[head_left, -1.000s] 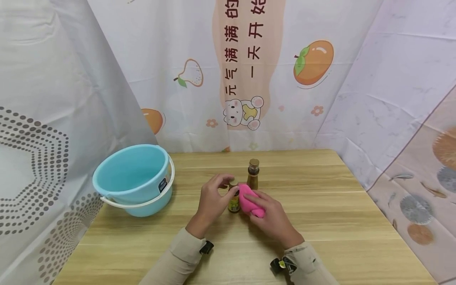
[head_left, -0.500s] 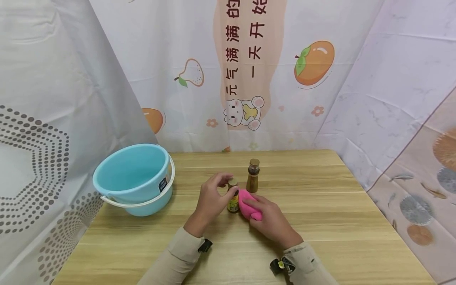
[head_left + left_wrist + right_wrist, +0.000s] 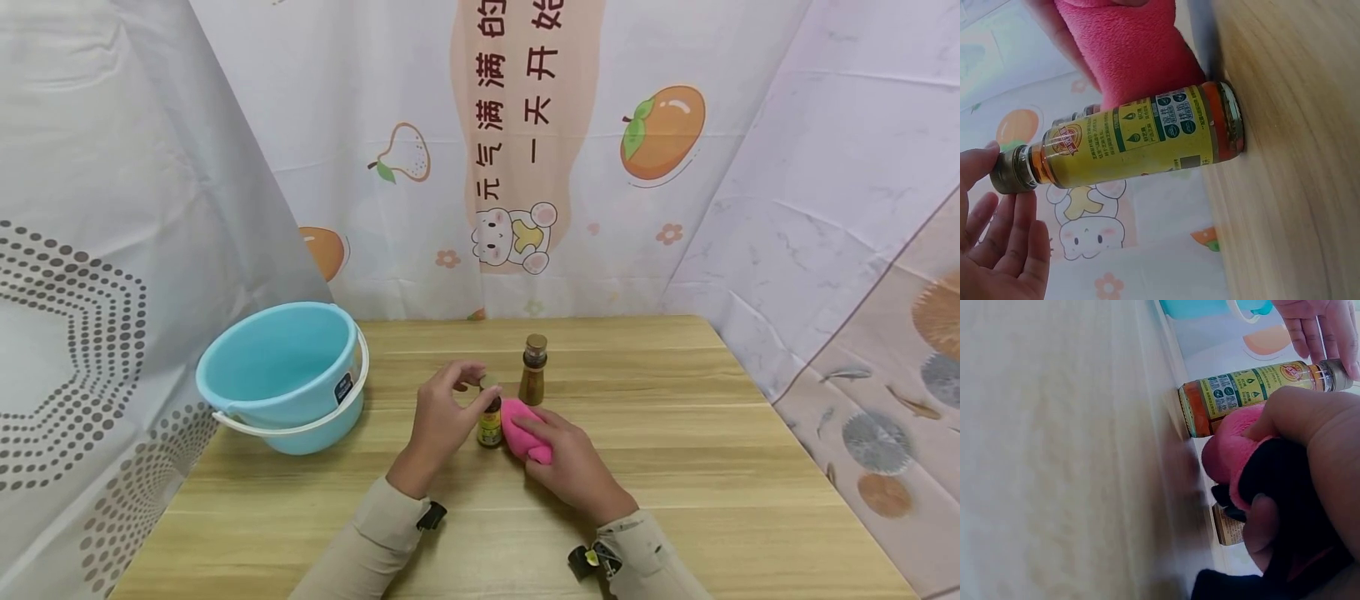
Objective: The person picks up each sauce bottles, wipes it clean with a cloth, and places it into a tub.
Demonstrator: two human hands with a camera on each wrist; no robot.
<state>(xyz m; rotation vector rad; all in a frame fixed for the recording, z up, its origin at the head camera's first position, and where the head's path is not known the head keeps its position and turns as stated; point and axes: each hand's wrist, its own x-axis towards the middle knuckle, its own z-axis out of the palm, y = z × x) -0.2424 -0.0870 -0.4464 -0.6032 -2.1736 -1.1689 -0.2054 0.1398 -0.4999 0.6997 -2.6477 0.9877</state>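
Observation:
A small glass bottle with a yellow label [image 3: 1135,137] stands upright on the wooden table. My left hand [image 3: 442,412] pinches its bronze cap [image 3: 1010,172], thumb on one side and fingertips on the other. At the bottle's right, my right hand [image 3: 570,458] grips a bunched, fluffy pink cloth [image 3: 521,425]. The right wrist view shows the cloth up against the label side, with dark material [image 3: 1279,475] within the grip. Behind the cloth a second, slimmer bottle with a gold cap [image 3: 533,375] stands upright, its lower part partly hidden in the right wrist view.
A light blue bucket [image 3: 225,400] with a white handle stands at the table's left side. The wooden table [image 3: 675,400] reaches back to a printed curtain [image 3: 390,267], with more curtain at both sides.
The cloth has come down slightly toward me, showing more of the rear bottle. My left hand and the yellow-labelled bottle have shifted slightly left, and the hand's fingers have spread a little.

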